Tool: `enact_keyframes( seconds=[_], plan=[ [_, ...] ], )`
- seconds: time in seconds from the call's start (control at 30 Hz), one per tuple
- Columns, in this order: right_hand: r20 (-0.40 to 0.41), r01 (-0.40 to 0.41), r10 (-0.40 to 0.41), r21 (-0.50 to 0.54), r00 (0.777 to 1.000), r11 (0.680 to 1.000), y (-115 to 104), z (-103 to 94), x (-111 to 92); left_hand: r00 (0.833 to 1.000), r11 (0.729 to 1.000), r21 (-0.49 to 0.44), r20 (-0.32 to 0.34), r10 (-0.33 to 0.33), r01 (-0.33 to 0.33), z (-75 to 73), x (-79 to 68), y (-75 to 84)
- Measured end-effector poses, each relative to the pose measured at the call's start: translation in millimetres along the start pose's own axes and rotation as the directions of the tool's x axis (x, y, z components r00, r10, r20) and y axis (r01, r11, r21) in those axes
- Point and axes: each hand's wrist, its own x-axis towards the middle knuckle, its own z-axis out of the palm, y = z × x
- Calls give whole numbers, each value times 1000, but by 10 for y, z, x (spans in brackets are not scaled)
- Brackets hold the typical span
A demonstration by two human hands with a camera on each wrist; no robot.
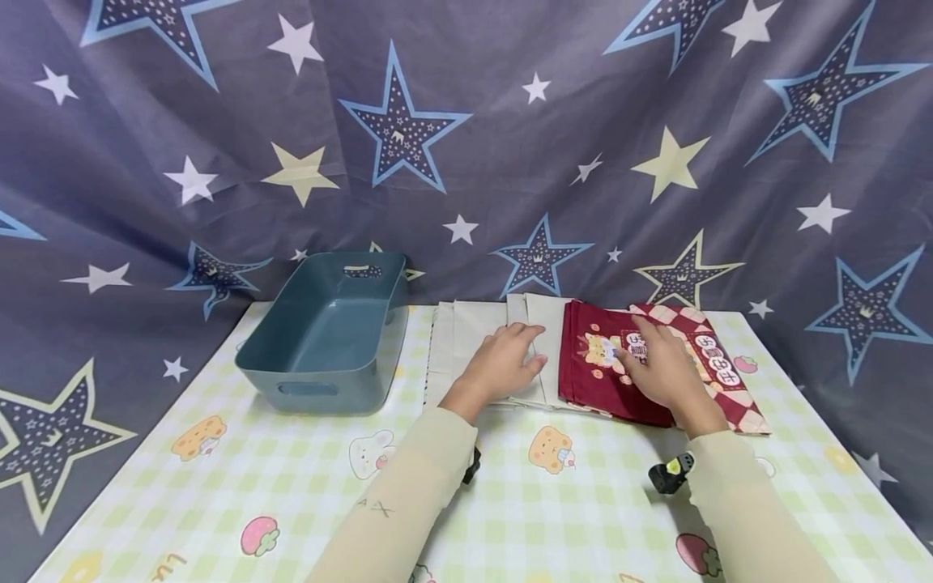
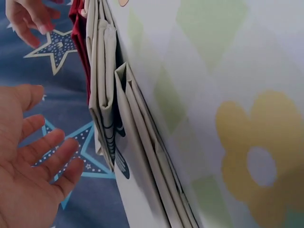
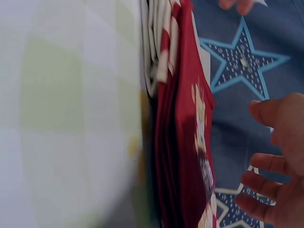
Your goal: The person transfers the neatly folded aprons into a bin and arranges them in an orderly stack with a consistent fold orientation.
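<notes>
Folded cream cloth pieces [image 1: 477, 324] lie side by side along the back of the table. Overlapping them on the right is a folded dark red cloth piece [image 1: 583, 376] with a cartoon animal and white lettering, and beyond it a red one with a diamond-pattern border [image 1: 743, 405]. My left hand [image 1: 503, 360] hovers above the cream pieces, fingers spread and holding nothing; the left wrist view shows a gap between the palm [image 2: 28, 171] and the folded layers [image 2: 104, 61]. Over the dark red piece is my right hand [image 1: 663, 368], its fingers loosely bent and apart from the cloth [image 3: 190, 123].
A blue-grey plastic basket [image 1: 309, 393] with handle slots stands at the back left. The table has a green-checked cover [image 1: 510, 518] printed with cartoon figures. Behind it hangs a dark curtain [image 1: 488, 65] with stars.
</notes>
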Motion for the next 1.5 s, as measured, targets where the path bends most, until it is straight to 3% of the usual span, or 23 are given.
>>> enact_keyframes(
  seconds=[0.17,0.33,0.5,0.53,0.6,0.77,0.9,1.03,1.13,1.33,1.43,1.5],
  plan=[
    [-26,-19,20,31,999,999,168,-71,-41,1000,1000,-24,4,-11,12,50,66,37],
    [-15,-62,62,49,998,997,322,-100,-49,999,986,-159,7,-54,54,74,128,76],
    [21,-94,94,35,995,995,434,-158,-38,996,950,-302,18,-82,84,95,205,85],
    [34,-109,108,32,994,994,451,-169,-37,995,933,-346,26,-95,98,104,223,82],
    [54,-130,129,25,990,991,473,-185,-29,988,873,-462,49,-149,155,119,248,81],
    [99,-125,122,24,988,992,530,-209,-18,948,654,-697,127,-293,295,155,285,86],
    [114,-103,99,31,989,994,583,-223,-9,927,528,-780,179,-329,337,214,333,114],
    [160,-123,110,75,981,990,585,-216,2,896,403,-832,227,-381,382,283,378,154],
    [202,-169,141,128,969,977,576,-192,12,881,358,-844,246,-403,400,318,398,190],
    [274,-290,209,303,939,908,593,-136,30,867,397,-813,241,-437,426,356,422,250],
    [291,-341,245,349,925,873,614,-111,37,862,370,-821,262,-435,436,363,430,262],
    [297,-366,264,371,917,854,627,-100,38,861,333,-834,286,-421,441,375,437,268]
  ],
)
